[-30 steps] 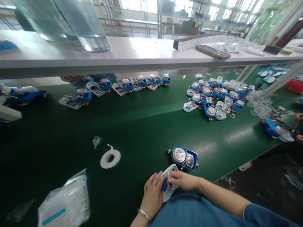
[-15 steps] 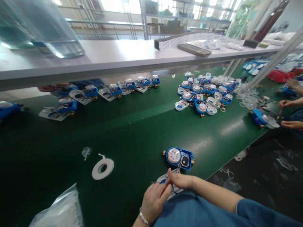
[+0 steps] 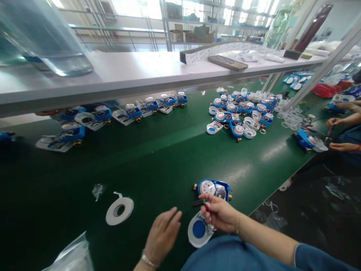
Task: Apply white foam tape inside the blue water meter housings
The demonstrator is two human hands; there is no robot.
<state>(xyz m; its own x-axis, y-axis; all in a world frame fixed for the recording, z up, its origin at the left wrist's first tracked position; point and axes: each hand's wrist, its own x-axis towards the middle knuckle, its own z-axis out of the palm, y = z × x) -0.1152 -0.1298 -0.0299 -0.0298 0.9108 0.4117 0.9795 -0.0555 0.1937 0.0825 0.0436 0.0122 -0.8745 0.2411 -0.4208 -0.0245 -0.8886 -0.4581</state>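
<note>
My right hand (image 3: 220, 212) is closed in a pinch on a small dark stick-like piece (image 3: 198, 203) with a greenish end; its exact kind is unclear. Just behind the fingers lies a blue water meter (image 3: 208, 187) with a round white dial and brass ends, partly covered by my hand. Its white cover (image 3: 192, 236), with a blue disc inside, rests open on the table below my right hand. Apart from these, to the left, my left hand (image 3: 163, 233) hovers over the table with fingers stretched out and holds nothing.
White tape (image 3: 111, 216), a crumpled clear scrap (image 3: 97, 191) and a plastic bag (image 3: 73, 256) lie left on the green table (image 3: 152, 162). Several meters (image 3: 238, 130) stand at the back. A shelf (image 3: 135, 77) holds a phone (image 3: 228, 63). A co-worker's hands (image 3: 338, 122) are at right.
My hands were together over the white cover; now they are apart. The left has moved left and opened, the right has risen toward the meter with the dark piece. The cover shows more fully.
</note>
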